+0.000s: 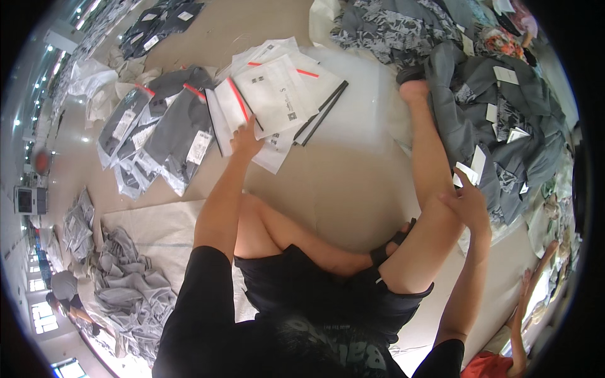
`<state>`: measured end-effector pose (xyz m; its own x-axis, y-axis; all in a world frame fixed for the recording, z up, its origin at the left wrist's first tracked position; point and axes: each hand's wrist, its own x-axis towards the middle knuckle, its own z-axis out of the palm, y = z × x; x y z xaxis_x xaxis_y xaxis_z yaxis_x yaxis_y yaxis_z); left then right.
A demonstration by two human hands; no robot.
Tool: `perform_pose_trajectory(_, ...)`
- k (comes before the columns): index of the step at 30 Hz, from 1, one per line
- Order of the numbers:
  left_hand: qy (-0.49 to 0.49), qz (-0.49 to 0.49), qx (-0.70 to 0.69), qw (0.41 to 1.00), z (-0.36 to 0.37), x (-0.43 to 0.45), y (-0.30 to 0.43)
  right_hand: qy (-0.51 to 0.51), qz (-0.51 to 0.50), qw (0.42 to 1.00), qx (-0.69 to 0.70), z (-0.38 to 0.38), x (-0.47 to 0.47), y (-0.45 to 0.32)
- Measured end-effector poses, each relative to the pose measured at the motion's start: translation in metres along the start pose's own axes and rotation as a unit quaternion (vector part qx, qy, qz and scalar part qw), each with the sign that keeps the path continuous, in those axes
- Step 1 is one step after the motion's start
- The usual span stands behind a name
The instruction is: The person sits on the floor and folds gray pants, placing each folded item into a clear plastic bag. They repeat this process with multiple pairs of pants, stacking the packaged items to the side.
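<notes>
My left hand [247,138] rests on a fan of white printed plastic garment bags [279,94] with red seal strips. Its index finger extends along one bag's edge; whether the other fingers pinch the plastic cannot be seen. My right hand [468,201] is beside my bent knee, thumb and index finger apart. White hang tags [478,165] lie just past that index finger, on a heap of dark grey garments [505,118] with patterned panels. Clear bagged grey garments [175,127] with white labels overlap to the left of the empty bags.
A stack of translucent plastic sheets [366,104] lies right of the bags. Grey cloth [132,293] is piled at lower left, dark packed garments [160,23] at top left, patterned garments [397,28] at top right. Another person's arms [522,302] show at lower right; someone bends [66,288] at far left.
</notes>
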<state>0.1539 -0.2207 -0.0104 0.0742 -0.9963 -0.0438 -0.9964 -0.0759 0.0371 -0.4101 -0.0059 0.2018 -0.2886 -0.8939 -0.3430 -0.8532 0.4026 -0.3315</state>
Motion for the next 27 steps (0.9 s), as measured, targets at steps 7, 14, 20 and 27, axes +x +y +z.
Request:
perform_pose_trajectory(7,-0.075,0.177,-0.098,0.976,-0.001,-0.066,0.074,0.161,-0.235,0.958,0.012,0.058,-0.028,-0.095)
perform_pose_trajectory(14,-0.238,0.213,-0.190,0.928,-0.029,-0.089,0.118,0.056,-0.305,0.935,0.171,0.226,0.062,-0.149)
perform_pose_trajectory(20,0.015,0.441,0.102,0.891,-0.025,-0.062,0.095,0.071,-0.330,0.940,0.042,0.285,0.096,-0.171)
perform_pose_trajectory(27,-0.313,0.343,0.092,0.881,-0.020,-0.037,0.017,0.125,-0.261,0.955,-0.065,0.292,0.088,-0.181)
